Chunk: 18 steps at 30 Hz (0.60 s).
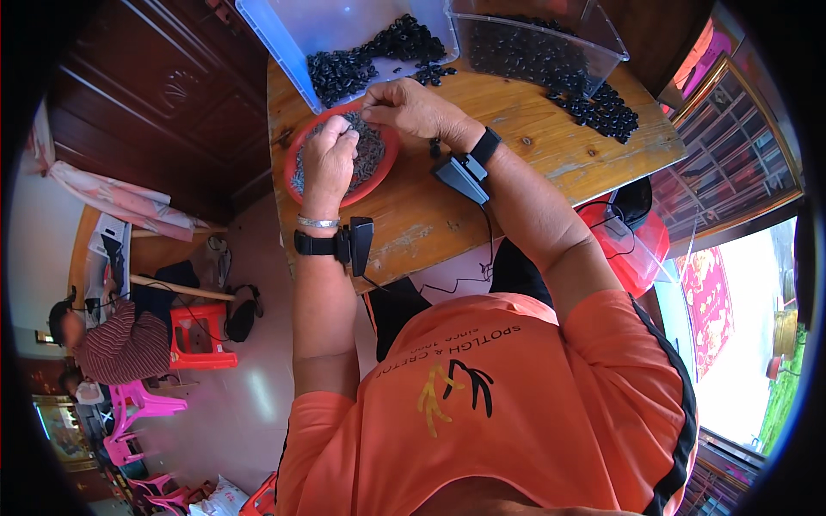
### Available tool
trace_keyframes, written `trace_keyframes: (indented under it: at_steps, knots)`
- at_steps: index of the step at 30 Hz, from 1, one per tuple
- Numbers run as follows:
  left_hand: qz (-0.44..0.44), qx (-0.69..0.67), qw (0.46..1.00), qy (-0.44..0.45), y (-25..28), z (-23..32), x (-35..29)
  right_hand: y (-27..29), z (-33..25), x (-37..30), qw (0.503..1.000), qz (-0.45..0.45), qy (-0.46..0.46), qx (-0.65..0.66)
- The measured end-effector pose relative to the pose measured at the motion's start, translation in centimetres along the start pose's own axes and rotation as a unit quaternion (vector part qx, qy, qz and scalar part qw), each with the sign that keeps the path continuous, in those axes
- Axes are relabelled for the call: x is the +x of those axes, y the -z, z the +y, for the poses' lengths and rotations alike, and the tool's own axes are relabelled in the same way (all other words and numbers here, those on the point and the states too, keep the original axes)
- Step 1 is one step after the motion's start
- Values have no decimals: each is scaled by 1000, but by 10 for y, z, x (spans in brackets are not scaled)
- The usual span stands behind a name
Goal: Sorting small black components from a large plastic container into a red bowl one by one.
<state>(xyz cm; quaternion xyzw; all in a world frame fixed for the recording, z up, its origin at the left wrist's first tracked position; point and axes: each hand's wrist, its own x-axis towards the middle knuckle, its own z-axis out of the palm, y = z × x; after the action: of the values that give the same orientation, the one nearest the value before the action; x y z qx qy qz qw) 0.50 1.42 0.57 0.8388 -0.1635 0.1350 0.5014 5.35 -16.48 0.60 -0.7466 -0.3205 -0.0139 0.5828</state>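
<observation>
**Fine two-handed work above the bowl**

A wooden table (pixel 413 219) is carrying a left bin (pixel 280 34) and a clear right bin (pixel 607 47). Near the table's left edge, a red bowl (pixel 390 163) is holding small grey pieces (pixel 370 155). The right hand (pixel 413 108) is pinching by the far rim; the left hand (pixel 329 159) is clenching over the bowl. Whether either is grasping anything, I cannot tell. Small-piece handling is seemingly underway, probably calling for a steady left and precise pinching.
</observation>
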Motion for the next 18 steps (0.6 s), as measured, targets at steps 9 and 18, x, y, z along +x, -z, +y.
trace_keyframes:
  at_steps: [9,18]
  knots:
    - [-7,42,999,-21,0,0,0,-5,-5,-2,1000,-27,2,11]
    - [-11,45,999,-21,1,2,0,-3,-1,0,1000,-11,-6,-15]
